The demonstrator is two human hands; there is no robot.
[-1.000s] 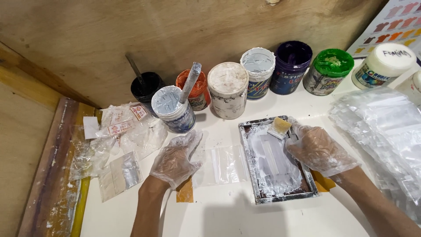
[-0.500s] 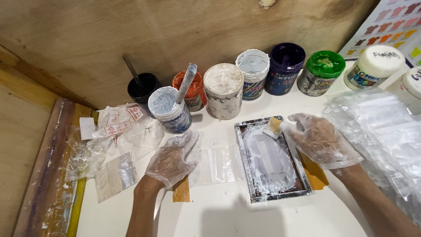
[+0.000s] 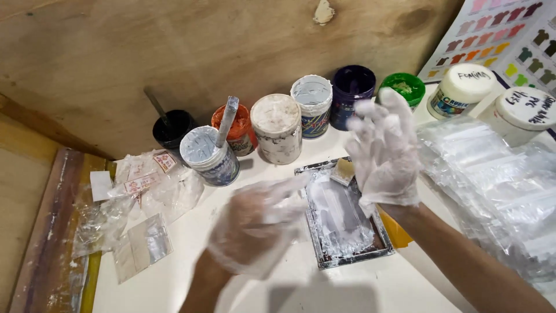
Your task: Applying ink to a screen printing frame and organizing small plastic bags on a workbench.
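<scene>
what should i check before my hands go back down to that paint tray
1. Both hands free: ok. Left hand and right hand are raised and hold nothing.
2. Gloves on: ok, thin clear gloves cover both.
3. Tray flat on the table: ok, coated in white paint.
4. Small pad within reach: ok, at the tray's top corner.
5. Open white pot steady: cannot tell; its stick leans out.
6. Bag stack free of paint: cannot tell.
</scene>
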